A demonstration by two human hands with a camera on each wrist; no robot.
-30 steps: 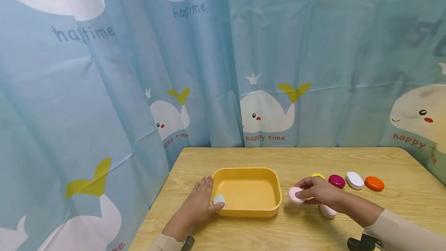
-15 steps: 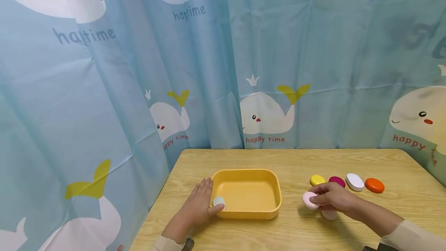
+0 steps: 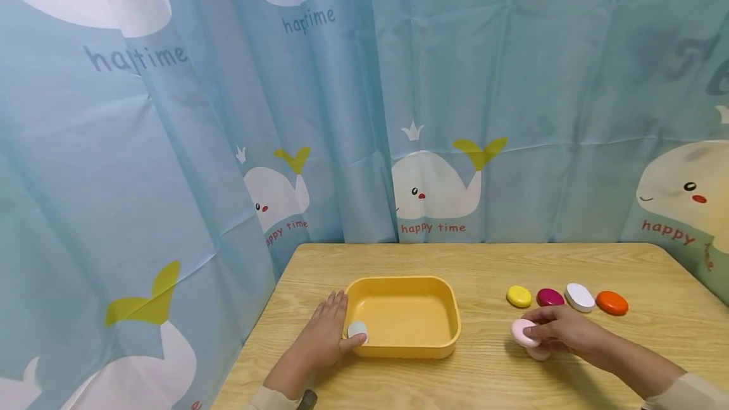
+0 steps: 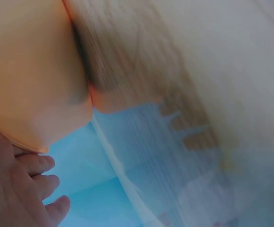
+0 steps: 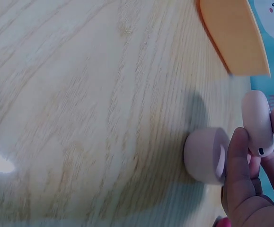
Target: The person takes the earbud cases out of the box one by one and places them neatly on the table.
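Note:
My right hand (image 3: 569, 332) pinches a pale pink rounded disc (image 3: 519, 331) between thumb and fingers. A small dark slot shows on the disc's edge in the right wrist view. Close below it stands a short pink cylinder (image 5: 204, 155) with a hollow in its end; whether the two touch, I cannot tell. My left hand (image 3: 326, 329) rests against the left side of a yellow tray (image 3: 407, 352), fingers straight along the wall and thumb at the front corner. A pale round piece (image 3: 357, 331) sits inside that corner, partly hidden by the thumb.
Behind the right hand, a yellow oval piece (image 3: 519, 297), a magenta one (image 3: 550, 297), a white one (image 3: 579, 297) and an orange one (image 3: 612, 303) lie in a row on the wooden table (image 3: 467, 261). A blue whale-print curtain (image 3: 353, 112) hangs behind the table.
My right hand has moved right, away from the tray, bringing the pink disc over the pink cylinder. The yellow piece is now fully visible. My left hand has stayed at the tray.

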